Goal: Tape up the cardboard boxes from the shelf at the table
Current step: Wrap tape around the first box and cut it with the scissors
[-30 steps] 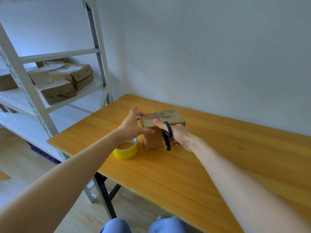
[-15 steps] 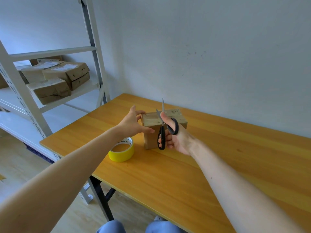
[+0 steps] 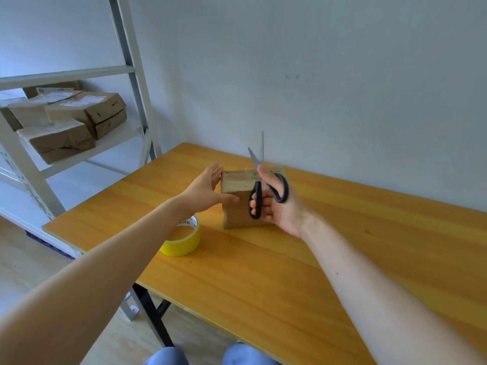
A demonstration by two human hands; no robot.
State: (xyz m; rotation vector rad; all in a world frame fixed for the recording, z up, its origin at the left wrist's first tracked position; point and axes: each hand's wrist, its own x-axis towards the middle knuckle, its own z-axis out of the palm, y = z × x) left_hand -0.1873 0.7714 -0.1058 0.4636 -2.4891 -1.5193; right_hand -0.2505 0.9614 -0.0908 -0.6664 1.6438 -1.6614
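While the cardboard box (image 3: pixel 238 204) stands upright on the tabletop (image 3: pixel 263 272), nearer its far edge than its near one and toward the left end, both hands sit close around it. The left hand (image 3: pixel 204 192) reaches in from the left with its fingers (image 3: pixel 214 171) spread loosely; the fingertips lie at the box's upper left edge and the thumb points across its near face, though whether they actually press on the cardboard cannot be told. The right hand (image 3: pixel 276 204) is raised in front of the box's right side, palm turned toward the camera, holding black-handled scissors (image 3: pixel 263 185). Its thumb passes through one handle loop and the other fingers curl through the second, so the grip is closed on the handles. The blades point straight up and are slightly parted at the tips, above the top of the box.

A yellow tape roll (image 3: pixel 183 239) lies flat on the tabletop near the left edge, partly hidden under the left forearm and just beside the box's lower left corner. Beyond the left end of the tabletop stands a metal shelf (image 3: pixel 137 83) with more cardboard boxes (image 3: pixel 79 119) stacked on one level.
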